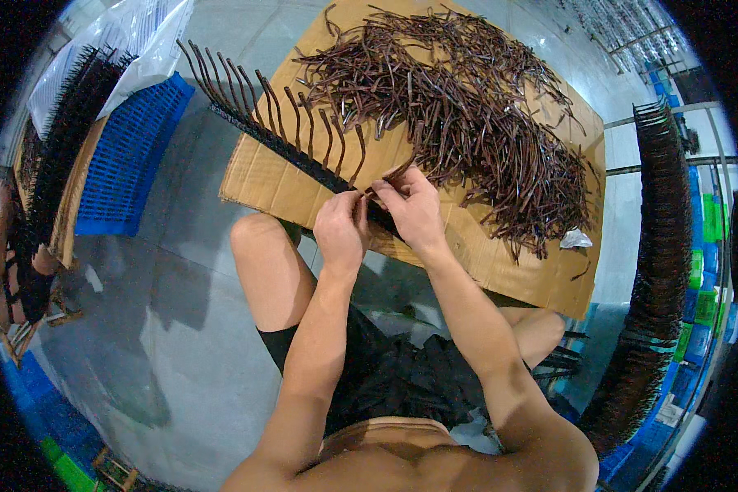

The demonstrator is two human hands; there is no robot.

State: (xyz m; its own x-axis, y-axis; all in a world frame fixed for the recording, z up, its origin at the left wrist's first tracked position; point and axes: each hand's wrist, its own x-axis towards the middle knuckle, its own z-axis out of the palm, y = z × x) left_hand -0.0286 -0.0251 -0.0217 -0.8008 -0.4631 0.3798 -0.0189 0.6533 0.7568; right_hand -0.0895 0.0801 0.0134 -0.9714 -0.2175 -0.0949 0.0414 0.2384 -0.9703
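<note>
Right hand [416, 209] fingers clamped on brown rod [403, 168] at black bar [291, 155], near edge of cardboard-topped worktop [549, 283]. Left hand [341, 228] alongside, fingers bunched, can't tell if gripping. Rod pile [484, 131] far right.

L hand [341, 230]: at blk strip [302, 161] w/ rods [311, 127]
R hand [415, 207]: pinching brn rod [401, 170]
Rod pile [467, 115]: on cardboard sheet [262, 174]
Crate [127, 160]: blue, L of sheet

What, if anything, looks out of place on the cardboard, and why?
A crumpled white scrap lies near the right edge of the cardboard, beside the heap of brown strips. It looks odd because its colour and shape match nothing else there.
</note>
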